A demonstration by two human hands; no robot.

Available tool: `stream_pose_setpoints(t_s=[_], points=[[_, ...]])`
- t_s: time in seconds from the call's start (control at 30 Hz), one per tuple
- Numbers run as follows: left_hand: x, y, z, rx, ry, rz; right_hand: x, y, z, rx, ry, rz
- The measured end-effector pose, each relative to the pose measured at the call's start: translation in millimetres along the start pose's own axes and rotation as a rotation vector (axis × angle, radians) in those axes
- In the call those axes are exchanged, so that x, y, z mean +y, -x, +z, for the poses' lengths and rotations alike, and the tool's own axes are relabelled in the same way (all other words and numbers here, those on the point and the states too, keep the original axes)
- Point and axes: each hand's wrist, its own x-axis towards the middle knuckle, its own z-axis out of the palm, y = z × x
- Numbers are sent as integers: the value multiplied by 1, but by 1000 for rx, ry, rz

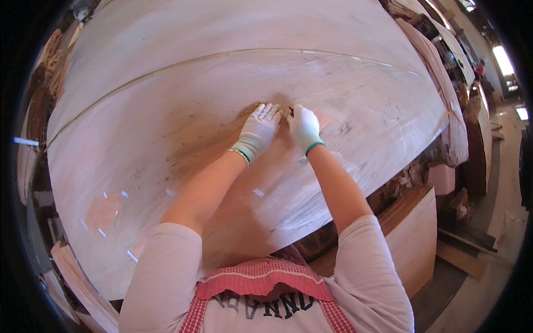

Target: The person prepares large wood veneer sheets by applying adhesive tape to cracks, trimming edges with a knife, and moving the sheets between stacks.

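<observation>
A large pale wood veneer sheet (222, 83) spreads out in front of me, streaked with dark grain marks. My left hand (259, 132), in a white glove with a green-edged cuff, lies on it with fingers stretched forward. Just to its right, my right hand (305, 126), gloved the same way, is closed round a small dark tool (291, 111). Only the tool's tip shows, so its kind is unclear. Beside the right hand a pinkish patch (327, 121) shows on the veneer.
At the left a squarish patch (104, 212) has bits of white tape round it; another tape piece (258, 192) lies nearer the middle. A thin strip (244, 51) crosses the sheet's far part. Stacked wood sheets (408, 238) stand at the right, beyond the sheet's edge.
</observation>
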Motion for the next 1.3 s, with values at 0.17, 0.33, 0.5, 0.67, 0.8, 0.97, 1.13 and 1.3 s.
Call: stream_pose_setpoints(t_s=[0.17,0.33,0.5,0.67,0.8,0.97,1.13,1.3], points=[[21,-22,-16,-155,-116,-149,47,-26,-82,-154,-177,201],[88,-75,13,119,286,41,126,-35,-72,-184,-225,490],[92,-90,0,-86,381,-25,121,1,-95,-179,-28,389],[33,-13,-57,356,566,-159,131,145,-119,-39,-548,576],[-35,189,-109,401,243,-689,120,277,-104,251,-894,1064],[-32,544,-138,682,-289,-1611,104,343,-81,-1,-1004,1097],[94,687,-140,-321,100,-1961,101,334,-71,-112,-879,1088],[102,696,-106,1109,1245,-1611,124,333,-77,-345,-882,943]])
